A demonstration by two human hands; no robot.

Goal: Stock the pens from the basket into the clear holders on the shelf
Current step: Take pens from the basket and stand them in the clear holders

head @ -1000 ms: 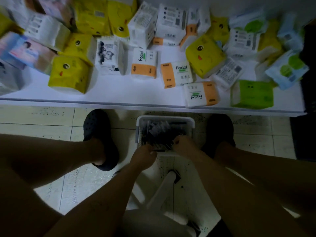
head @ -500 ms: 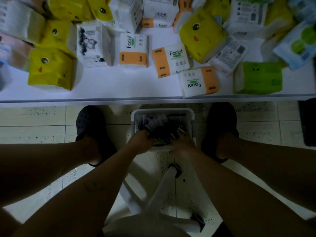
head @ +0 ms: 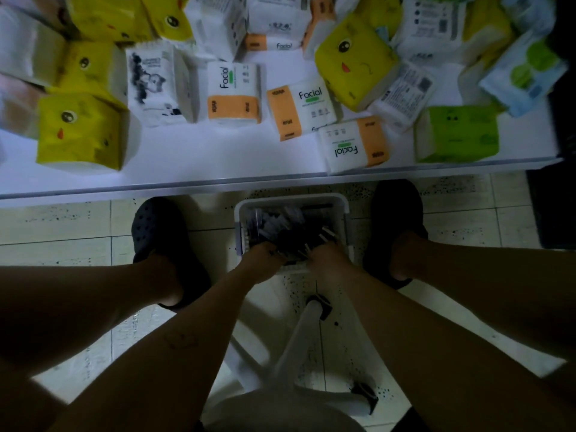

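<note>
— Head view: which step is this?

— I judge it the pick-up. Both hands are down in the white basket (head: 291, 198), which sits on the tiled floor between two dark clogs (head: 159, 232), just below the front edge of the white shelf (head: 187, 165). The pens (head: 280, 224) are a dark, jumbled heap inside it.

— Do the hands hold anything?

— The left hand (head: 260, 259) and right hand (head: 327, 260) sit side by side at the near end of the heap, knuckles up, fingers dipped among the pens. It is too dark to tell whether either one grips a pen or only rakes through them.

— And the clear holders?

— Not visible. The shelf carries only tissue packs, such as an orange "Facial" pack (head: 352, 145) near its edge.

— So what does the next move call for?

— Probably closing on a bundle, lifting it clear of the basket rim, and looking up to find the holders. Loose pens could slip from a dim, two-handed scoop.
</note>
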